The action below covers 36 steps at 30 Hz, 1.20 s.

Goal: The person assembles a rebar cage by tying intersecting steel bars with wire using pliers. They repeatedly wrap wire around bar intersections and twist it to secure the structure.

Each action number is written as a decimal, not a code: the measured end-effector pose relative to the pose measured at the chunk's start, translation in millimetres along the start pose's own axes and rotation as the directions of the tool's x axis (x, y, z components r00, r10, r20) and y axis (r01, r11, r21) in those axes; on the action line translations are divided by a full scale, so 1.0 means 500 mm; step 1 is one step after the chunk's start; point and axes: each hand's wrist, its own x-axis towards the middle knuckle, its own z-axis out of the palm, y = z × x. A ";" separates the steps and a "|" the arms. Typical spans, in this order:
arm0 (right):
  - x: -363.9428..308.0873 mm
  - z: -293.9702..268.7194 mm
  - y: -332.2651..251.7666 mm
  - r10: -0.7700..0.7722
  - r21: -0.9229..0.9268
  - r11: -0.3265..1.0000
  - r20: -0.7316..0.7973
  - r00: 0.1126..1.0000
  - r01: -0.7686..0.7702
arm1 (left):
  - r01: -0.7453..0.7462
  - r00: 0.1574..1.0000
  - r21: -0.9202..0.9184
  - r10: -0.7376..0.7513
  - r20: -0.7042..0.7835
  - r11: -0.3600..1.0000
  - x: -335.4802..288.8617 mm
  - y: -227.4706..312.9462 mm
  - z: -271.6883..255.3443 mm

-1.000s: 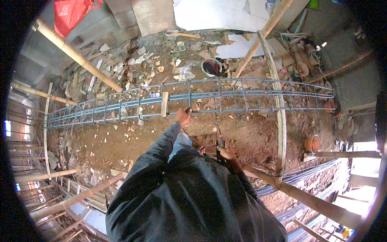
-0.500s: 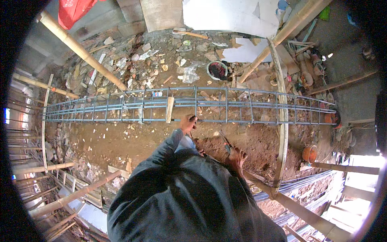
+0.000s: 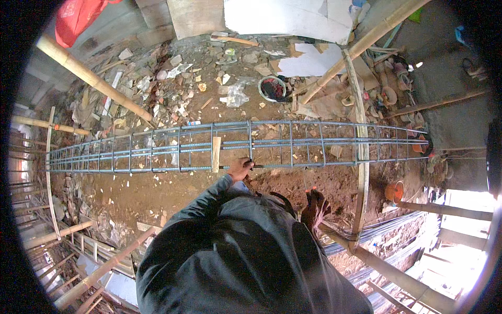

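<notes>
A long cage of steel rebar (image 3: pixel 293 140), made of lengthwise bars tied with square stirrups, runs across the view in front of me. My left hand (image 3: pixel 240 168) is closed at its near bar, beside a stirrup; the fingertips are partly hidden. A short strip of wood (image 3: pixel 216 154) stands against the cage just left of that hand. My right hand (image 3: pixel 314 208) is lower and to the right, apart from the cage, its fingers curled round pincers. Only an orange part of the pincers (image 3: pixel 314 188) shows clearly above the dark, shaded fingers.
A pale upright pole (image 3: pixel 361 193) and slanting bamboo poles (image 3: pixel 334 78) frame the cage. Rubble and scraps cover the soil beyond it. A round tub (image 3: pixel 273 89) stands there, and an orange bucket (image 3: pixel 394 191) is at right. Long rods (image 3: pixel 387 230) lie at lower right.
My right hand has turned and shifted slightly right, and the long jaws of the pincers no longer show. My left hand stays at the near bar. The whole view has tilted a little.
</notes>
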 end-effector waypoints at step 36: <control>0.396 0.138 -0.348 -0.112 0.748 0.528 0.531 0.840 -0.402 | -0.081 0.798 0.149 0.154 -0.583 0.985 -0.071 0.080 -0.225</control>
